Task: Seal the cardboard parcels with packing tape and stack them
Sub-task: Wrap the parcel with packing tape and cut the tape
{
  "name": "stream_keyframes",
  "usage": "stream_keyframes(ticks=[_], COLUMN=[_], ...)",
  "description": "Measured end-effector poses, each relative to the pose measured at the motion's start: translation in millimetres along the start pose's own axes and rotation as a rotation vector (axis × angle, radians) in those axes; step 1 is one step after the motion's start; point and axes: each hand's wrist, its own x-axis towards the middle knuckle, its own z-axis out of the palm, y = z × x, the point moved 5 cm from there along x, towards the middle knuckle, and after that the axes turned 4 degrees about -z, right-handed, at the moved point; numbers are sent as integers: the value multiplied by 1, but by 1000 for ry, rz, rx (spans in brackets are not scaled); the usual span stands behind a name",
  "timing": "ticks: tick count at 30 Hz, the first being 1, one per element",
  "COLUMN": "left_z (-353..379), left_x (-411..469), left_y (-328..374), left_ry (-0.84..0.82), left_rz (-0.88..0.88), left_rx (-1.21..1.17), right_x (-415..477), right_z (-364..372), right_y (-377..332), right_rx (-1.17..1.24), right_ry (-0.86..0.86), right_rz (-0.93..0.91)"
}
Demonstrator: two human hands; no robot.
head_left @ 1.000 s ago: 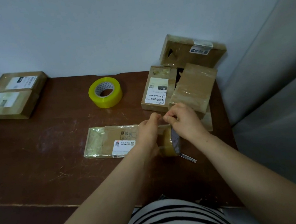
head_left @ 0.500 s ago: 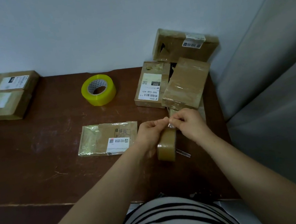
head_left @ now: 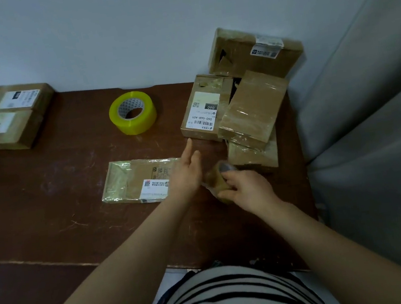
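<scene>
Job looks part-done at best, I'd say. Two parcels (head_left: 9, 118) sit at the far L corner of the desk (head_left: 49, 210), one right behind the other, labels up. Prob finished & set aside, tho I can't tell if they overlap.

The flat parcel (head_left: 132, 181) lies mid-desk in front of the person. Glossy tape wraps its L end and there's a label toward the R end. The R end itself is hidden under the left grip (head_left: 187, 172). That grip is wide, fingers straight, holding nothing. Hovering or touching the parcel, can't say which. The right grip (head_left: 249, 191) is curled round a brown tape roll (head_left: 217, 184), just beside the flat parcel's R end. The roll is blurred, so no telling if a free tape end is out.

Left to do, by my guess, is the pile at the R back corner. The labelled parcel (head_left: 201, 110) shows a dark gap at its far end. The rear parcel (head_left: 252, 53) by the wall has gaps in its flaps too, so both look unsealed. A tilted parcel (head_left: 252, 109) rests across the pile, shiny w/ tape, and a lower parcel (head_left: 253, 156) lies under it. No tidy stack yet. The yellow tape roll (head_left: 133, 112) sits well apart from both grips.
</scene>
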Motion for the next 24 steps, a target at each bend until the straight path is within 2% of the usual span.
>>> stream_keyframes(ticks=[1, 3, 7, 8, 10, 11, 13, 14, 17, 20, 24], left_z=[-9, -26, -53, -60, -73, -80, -94, -102, -123, -142, -145], left_x=[3, 5, 6, 5, 3, 4, 3, 3, 6, 25, 49], left_y=[-4, -16, -43, -50, -64, -71, -82, -87, -98, -110, -122], left_ry=[57, 126, 256, 285, 328, 356, 424, 459, 516, 457, 304], left_rz=[20, -47, -84, -93, -132, -149, -176, -192, -227, -293, -391], left_rx=[74, 75, 96, 109, 111, 106, 118, 124, 188, 236, 32], right_x=[0, 0, -1, 0, 3, 4, 13, 24, 62, 89, 105], right_z=[4, 12, 22, 20, 14, 11, 12, 17, 41, 58, 73], right_y=[0, 1, 7, 6, -3, -13, -26, -28, -27, -24, -30], right_rx=[-229, -467, -535, -528, -533, -502, -336, -206, 133, 327, 361], right_ry=[5, 3, -95, -83, 81, 185, 250, 217, 41, 0, -27], right_rz=[-11, -50, -27, -7, -63, -131, -190, -154, 108, 293, 365])
